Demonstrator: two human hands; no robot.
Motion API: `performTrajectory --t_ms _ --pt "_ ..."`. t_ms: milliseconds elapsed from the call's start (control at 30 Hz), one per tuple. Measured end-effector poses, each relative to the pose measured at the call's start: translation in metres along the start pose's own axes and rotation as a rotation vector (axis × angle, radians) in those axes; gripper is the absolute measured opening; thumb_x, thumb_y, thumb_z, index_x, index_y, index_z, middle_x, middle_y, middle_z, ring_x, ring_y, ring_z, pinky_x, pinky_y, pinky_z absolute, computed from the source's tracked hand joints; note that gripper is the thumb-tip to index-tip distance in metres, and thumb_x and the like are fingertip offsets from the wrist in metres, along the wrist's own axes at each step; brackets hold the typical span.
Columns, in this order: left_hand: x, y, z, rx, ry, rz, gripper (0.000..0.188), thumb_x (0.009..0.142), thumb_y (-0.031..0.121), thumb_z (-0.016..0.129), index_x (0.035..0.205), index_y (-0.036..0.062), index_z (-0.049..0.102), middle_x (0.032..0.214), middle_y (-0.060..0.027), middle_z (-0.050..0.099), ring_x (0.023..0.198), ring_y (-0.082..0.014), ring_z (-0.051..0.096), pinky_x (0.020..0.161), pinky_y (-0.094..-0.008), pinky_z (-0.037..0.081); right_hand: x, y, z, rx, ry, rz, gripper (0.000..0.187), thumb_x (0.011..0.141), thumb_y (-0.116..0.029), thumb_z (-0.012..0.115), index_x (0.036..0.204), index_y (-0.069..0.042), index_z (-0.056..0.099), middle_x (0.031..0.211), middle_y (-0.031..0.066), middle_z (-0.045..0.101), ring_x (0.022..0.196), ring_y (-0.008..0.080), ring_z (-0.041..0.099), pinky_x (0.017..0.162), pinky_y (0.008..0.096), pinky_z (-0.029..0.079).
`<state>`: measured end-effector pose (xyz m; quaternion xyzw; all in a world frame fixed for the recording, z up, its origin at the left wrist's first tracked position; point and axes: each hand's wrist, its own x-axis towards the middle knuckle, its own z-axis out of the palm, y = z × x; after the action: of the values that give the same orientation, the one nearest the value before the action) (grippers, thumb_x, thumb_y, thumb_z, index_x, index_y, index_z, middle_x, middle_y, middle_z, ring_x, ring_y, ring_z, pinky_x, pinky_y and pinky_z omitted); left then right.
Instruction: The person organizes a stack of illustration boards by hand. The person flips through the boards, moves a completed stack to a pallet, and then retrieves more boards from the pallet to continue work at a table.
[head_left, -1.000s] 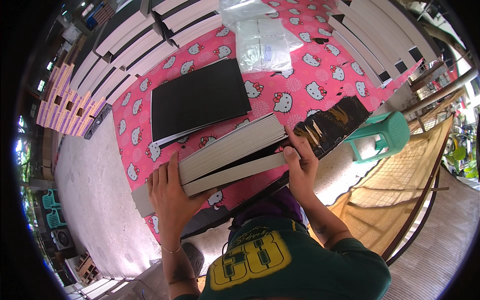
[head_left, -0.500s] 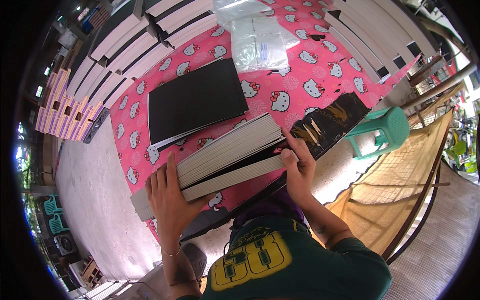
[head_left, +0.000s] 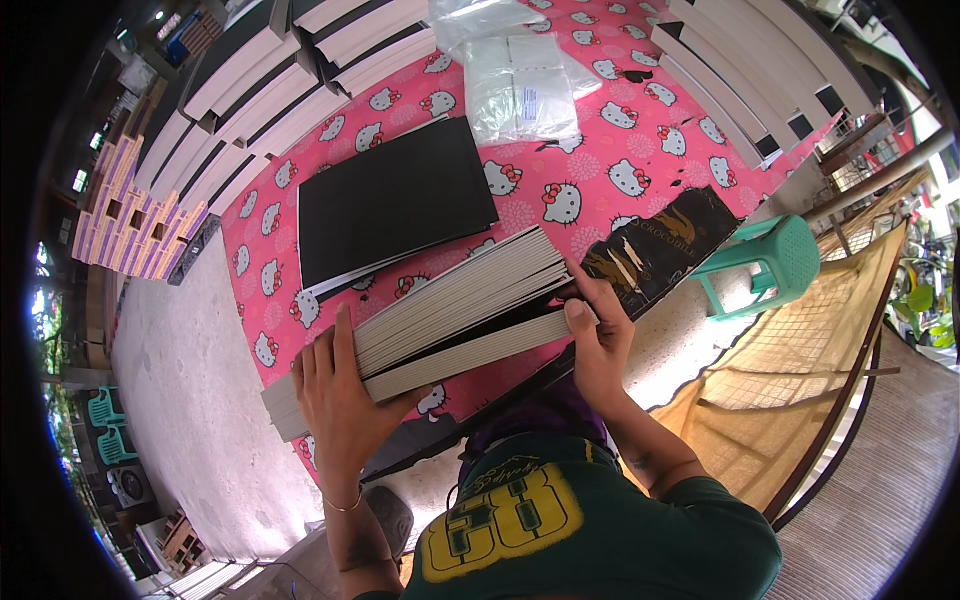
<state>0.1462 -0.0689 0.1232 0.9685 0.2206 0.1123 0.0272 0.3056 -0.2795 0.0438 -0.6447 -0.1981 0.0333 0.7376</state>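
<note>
Head view: what's in the hands?

Both on one board stack, thick, pale-edged. Left hand clasps the left end, fingers over the top, thumb along the near side. Right hand pinches the right end, index finger by the upper part's corner, thumb on the lower part. Neither hand is wide or free.

Where's the stack?

Near side of the pink cat-print tablecloth, just in front of the person, running from lower left up to the right. Can't tell how much of its weight the table takes.

Progress?

Mid-handling, I'd judge. Stack is parted in two: a dark gap, wider toward the right hand, between upper and lower parts. Upper part's layers fan slightly at the right end. So not closed, not squared, not let go.

Anything set aside?

Flat black-topped boards just beyond the stack, white edges showing below, no hand on them. Far left piles and far right piles look neatly stacked; whether they're finished, can't tell. Clear plastic bags lie untouched between those piles. Torn black panel lies right of the right hand.
</note>
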Motion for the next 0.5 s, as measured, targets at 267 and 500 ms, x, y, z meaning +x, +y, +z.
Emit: performTrajectory --t_ms 267,500 --pt "0.0000 -0.0002 0.0003 -0.002 -0.001 -0.003 0.121 0.048 0.046 0.093 0.148 0.0041 0.040 0.112 -0.0141 0.058 0.107 -0.0343 0.055 0.097 -0.0485 0.041 0.0002 -0.0025 0.0008 0.009 0.005 0.018 0.036 0.097 -0.006 0.058 0.132 0.000 0.061 0.095 0.0018 0.054 0.085 0.0082 0.048 0.076 0.0223 0.041" --pt "-0.0005 0.0008 -0.0006 0.001 -0.003 -0.012 0.120 0.048 0.046 0.093 0.147 0.0034 0.041 0.114 -0.0154 0.058 0.109 -0.0350 0.055 0.098 -0.0492 0.041 0.0038 0.0045 -0.0032 -0.202 0.073 -0.120 0.025 0.093 -0.007 0.061 0.117 -0.001 0.061 0.104 0.0051 0.055 0.094 0.0113 0.050 0.086 0.0267 0.042"
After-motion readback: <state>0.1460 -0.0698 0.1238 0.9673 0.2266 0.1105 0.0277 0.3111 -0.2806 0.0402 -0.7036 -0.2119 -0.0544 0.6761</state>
